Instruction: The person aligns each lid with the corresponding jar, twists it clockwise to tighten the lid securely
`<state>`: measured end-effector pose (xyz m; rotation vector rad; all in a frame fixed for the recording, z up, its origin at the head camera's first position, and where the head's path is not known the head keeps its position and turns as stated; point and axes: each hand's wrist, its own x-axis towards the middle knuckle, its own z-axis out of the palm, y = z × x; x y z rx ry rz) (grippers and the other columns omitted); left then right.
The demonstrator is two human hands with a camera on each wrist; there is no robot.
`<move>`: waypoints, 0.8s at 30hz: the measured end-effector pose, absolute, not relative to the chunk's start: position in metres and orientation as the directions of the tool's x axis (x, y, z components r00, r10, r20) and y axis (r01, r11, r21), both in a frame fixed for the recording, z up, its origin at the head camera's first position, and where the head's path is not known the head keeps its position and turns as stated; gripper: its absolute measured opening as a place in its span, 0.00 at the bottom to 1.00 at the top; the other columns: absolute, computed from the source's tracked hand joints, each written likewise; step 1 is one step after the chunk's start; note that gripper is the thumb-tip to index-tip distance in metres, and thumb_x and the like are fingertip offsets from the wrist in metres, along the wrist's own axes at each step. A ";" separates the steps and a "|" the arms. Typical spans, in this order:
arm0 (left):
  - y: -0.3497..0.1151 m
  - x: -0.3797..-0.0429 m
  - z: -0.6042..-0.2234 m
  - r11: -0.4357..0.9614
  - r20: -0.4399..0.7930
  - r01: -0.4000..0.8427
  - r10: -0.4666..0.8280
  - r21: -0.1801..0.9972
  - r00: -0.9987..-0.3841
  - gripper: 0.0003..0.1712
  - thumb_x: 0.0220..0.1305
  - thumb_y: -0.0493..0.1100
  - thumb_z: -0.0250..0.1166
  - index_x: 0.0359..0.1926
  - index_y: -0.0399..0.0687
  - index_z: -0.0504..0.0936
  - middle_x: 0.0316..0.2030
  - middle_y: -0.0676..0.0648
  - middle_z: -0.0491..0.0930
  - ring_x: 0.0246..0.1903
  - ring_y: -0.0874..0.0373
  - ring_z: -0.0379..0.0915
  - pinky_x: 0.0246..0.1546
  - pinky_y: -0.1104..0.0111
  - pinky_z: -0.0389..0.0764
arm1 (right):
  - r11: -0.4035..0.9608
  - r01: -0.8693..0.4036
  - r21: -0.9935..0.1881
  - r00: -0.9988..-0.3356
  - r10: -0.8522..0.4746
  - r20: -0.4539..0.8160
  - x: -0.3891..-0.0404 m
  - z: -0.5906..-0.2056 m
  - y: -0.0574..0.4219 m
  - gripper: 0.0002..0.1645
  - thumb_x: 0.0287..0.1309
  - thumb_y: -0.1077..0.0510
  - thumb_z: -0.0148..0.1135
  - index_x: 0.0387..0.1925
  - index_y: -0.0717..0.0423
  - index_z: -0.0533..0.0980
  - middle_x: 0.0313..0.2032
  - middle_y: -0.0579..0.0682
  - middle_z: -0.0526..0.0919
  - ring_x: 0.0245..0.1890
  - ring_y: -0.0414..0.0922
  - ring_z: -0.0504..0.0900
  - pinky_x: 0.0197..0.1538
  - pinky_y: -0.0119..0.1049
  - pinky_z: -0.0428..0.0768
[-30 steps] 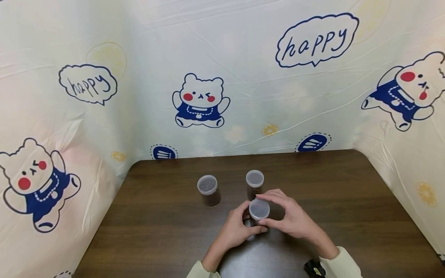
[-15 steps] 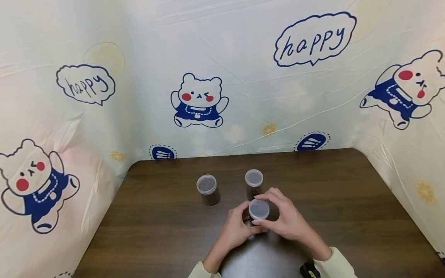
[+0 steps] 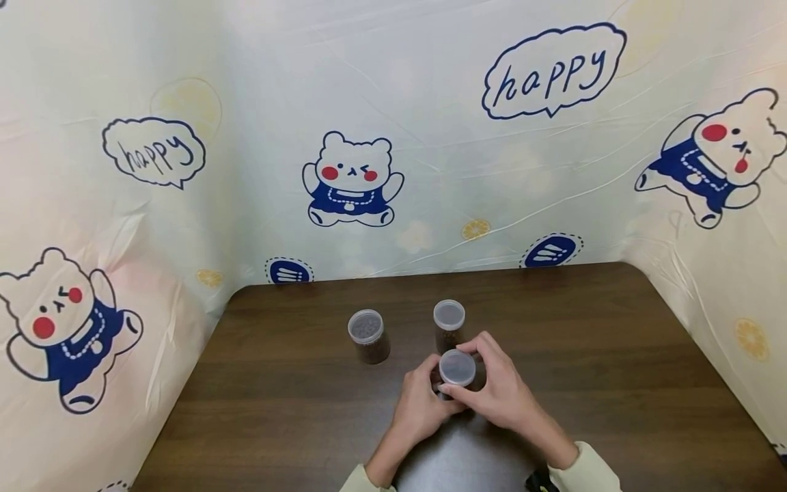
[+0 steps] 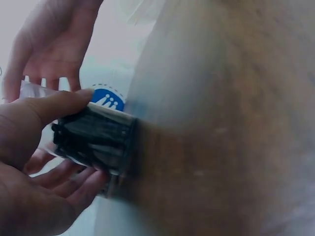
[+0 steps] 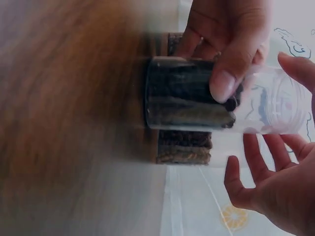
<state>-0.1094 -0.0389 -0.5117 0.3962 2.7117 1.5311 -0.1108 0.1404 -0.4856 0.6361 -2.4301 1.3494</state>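
Observation:
A clear plastic jar with dark contents in its lower part stands upright on the table in front of me. My left hand grips its body, the thumb lying across the side in the right wrist view. Around the translucent lid, my right hand curls its thumb and fingers from the right. The lid sits on the jar's top. Close behind is a second lidded jar with brown contents, its lower part partly covered by my right fingers. A third lidded jar, also dark inside, stands to the left.
The dark wooden table has its back edge against a printed curtain with bears and "happy" bubbles. A small black object shows beside the right sleeve at the front.
My right hand has swung slightly left around the lid, its thumb sliding left along the front rim. The left hand keeps holding the jar, and the other jars stay in place.

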 end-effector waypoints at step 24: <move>-0.046 -0.116 -0.507 0.445 -0.019 0.127 0.308 0.887 -0.951 0.34 0.45 0.41 0.87 0.51 0.47 0.77 0.47 0.46 0.87 0.47 0.60 0.84 0.52 0.68 0.86 | 0.504 -0.456 -0.734 -0.888 -0.319 0.332 -0.109 -0.491 0.159 0.35 0.47 0.46 0.86 0.56 0.42 0.78 0.48 0.35 0.82 0.46 0.32 0.80 0.52 0.39 0.86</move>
